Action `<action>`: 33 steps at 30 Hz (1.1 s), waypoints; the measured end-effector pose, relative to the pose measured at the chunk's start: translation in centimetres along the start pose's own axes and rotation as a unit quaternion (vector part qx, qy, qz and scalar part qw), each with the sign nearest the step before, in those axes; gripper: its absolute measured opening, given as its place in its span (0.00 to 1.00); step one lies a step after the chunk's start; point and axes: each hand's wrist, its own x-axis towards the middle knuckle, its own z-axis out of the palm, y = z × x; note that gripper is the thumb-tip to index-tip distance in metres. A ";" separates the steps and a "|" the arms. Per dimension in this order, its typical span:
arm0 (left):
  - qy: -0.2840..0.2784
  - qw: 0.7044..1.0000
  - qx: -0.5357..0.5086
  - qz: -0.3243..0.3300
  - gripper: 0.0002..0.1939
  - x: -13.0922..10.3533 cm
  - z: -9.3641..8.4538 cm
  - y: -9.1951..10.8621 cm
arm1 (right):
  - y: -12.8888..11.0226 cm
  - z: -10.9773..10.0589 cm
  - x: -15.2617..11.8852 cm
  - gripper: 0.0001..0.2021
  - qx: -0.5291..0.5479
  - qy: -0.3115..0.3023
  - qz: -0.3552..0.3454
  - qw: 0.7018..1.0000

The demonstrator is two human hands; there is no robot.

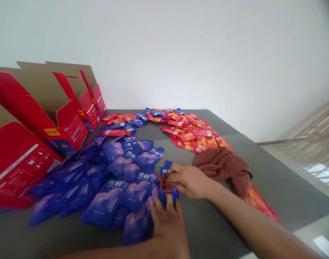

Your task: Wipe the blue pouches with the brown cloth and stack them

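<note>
My right hand (pixel 190 180) is closed round a bunched brown cloth (pixel 165 182), pressed onto a blue-purple pouch (pixel 166 167). A larger brown cloth part (pixel 222 165) lies just beyond my right wrist; whether it joins the bunched part is hidden. My left hand (pixel 167 219) rests with fingers spread, its fingertips on the same pouch, right below the cloth. Left of both hands lies a wide pile of blue-purple pouches (pixel 113 194), overlapping one another. An orange-red pouch (pixel 260 201) sticks out from under the brown cloth on the right.
Several open red cartons (pixel 70 122) with brown insides stand along the left side, flaps up. Red-orange pouches (pixel 191 129) form a heap toward the back right, mixed with blue ones at the far edge. The grey table (pixel 294 194) ends at a white wall (pixel 180 54).
</note>
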 end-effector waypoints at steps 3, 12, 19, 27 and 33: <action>0.062 0.998 0.025 0.005 0.28 -0.2 0.6 0.1 | 1.7 0.1 1.3 0.14 -0.054 0.007 0.079 0.995; 0.109 0.992 0.053 0.019 0.28 -0.8 0.6 0.0 | -0.3 0.0 0.7 0.14 -0.035 0.000 0.017 0.999; 0.099 0.993 0.068 0.018 0.28 -0.8 0.4 0.1 | 0.6 0.3 1.4 0.15 0.001 0.005 0.039 0.999; 0.109 0.990 0.085 0.003 0.26 -0.9 0.3 0.4 | 0.7 -0.1 1.1 0.13 0.006 0.003 -0.008 1.000; 0.098 0.991 0.088 0.008 0.26 -0.9 0.3 0.3 | 0.1 0.2 0.5 0.14 0.027 0.003 -0.021 0.999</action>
